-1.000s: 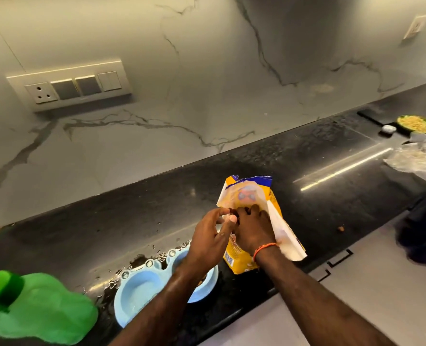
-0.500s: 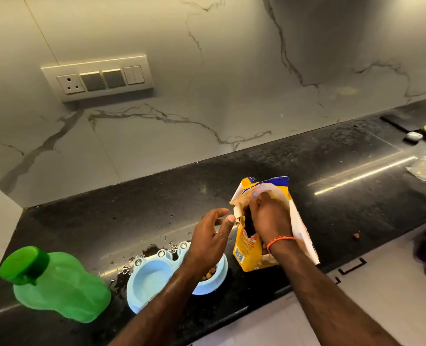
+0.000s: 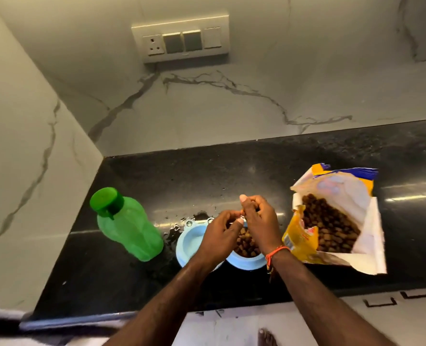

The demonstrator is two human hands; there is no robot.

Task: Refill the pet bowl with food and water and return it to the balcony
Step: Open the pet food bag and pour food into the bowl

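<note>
A light blue double pet bowl sits on the black counter. Its right compartment holds brown kibble; its left compartment looks pale and holds no kibble. My right hand hovers over the kibble compartment with fingers curled, some pellets seemingly between them. My left hand is beside it, fingers bent, touching the right hand's fingertips. An open yellow and blue pet food bag lies to the right, kibble showing inside. A green water bottle with its cap on stands to the left.
Water drops lie on the counter behind the bowl. A marble wall closes the left side and a switch panel is on the back wall. White cabinet fronts run below the counter edge. A bare foot shows on the floor.
My right hand came out of the food bag and moved left over the bowl. More kibble now lies in the right compartment. The view swung left and down.
</note>
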